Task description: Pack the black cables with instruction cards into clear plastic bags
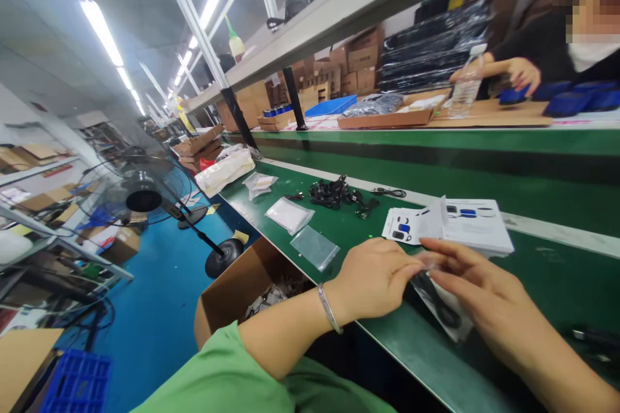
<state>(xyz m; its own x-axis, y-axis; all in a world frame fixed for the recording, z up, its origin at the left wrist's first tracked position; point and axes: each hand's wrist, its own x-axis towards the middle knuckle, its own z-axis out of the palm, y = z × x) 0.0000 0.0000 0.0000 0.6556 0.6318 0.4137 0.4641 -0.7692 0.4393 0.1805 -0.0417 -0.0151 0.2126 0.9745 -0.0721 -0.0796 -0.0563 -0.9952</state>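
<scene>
Both hands are at a small clear plastic bag with a coiled black cable inside, low over the green bench. My left hand pinches the bag's top edge between thumb and fingers. On the other side, my right hand has its fingers and thumb closed on the same end of the bag. Just beyond my fingers lie printed leaflets with blue and black product pictures. An empty-looking flat clear bag and a stack of clear bags rest left of my left hand.
A heap of black cables lies farther back on the green bench. Below its edge stands an open cardboard box with small packets. A floor fan is at left. Across the bench, a co-worker's hand touches a blue item.
</scene>
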